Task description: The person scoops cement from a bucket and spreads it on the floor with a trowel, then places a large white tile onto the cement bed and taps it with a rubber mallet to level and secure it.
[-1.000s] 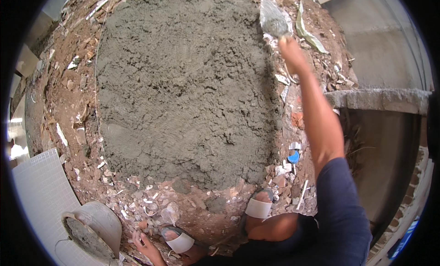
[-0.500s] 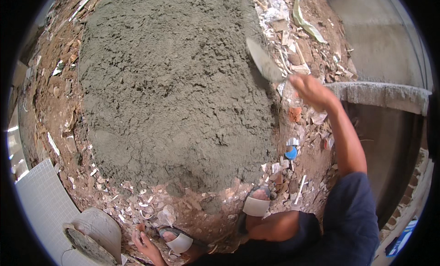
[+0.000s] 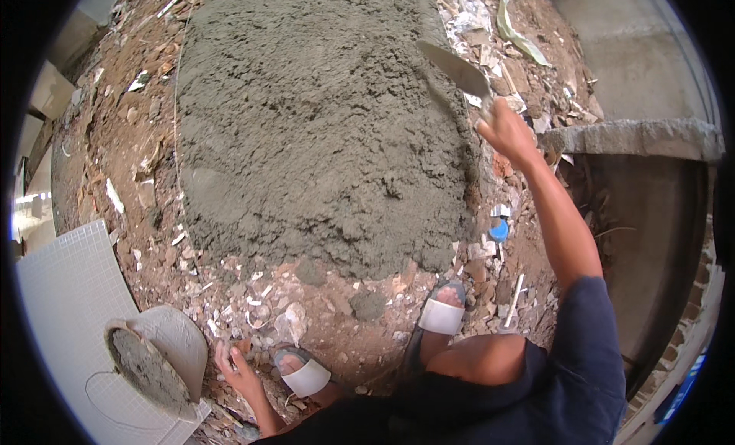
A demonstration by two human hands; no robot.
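Observation:
My right hand (image 3: 507, 131) is closed around the handle of a trowel (image 3: 458, 68). The trowel's grey blade points up and left over the right border of a broad bed of wet grey mortar (image 3: 321, 131). I cannot tell whether the blade touches the mortar. My left hand (image 3: 240, 372) is low, between a tipped bucket (image 3: 180, 334) and my left sandal (image 3: 306, 377). Its fingers are apart and nothing shows in them. Grey mortar coats the inside of the bucket, which lies on its side.
Rubble-strewn soil (image 3: 142, 177) borders the mortar bed, and a thin string (image 3: 178, 116) runs along its left side. A gridded pale panel (image 3: 69, 284) lies under the bucket. At right are a concrete ledge (image 3: 635, 139), a dark recess below it, and a blue cap (image 3: 499, 230) among debris.
My right hand and the trowel have moved farther away, and the blade has turned flatter. The view has shifted, so the mortar bed sits higher. My left hand stays beside the bucket.

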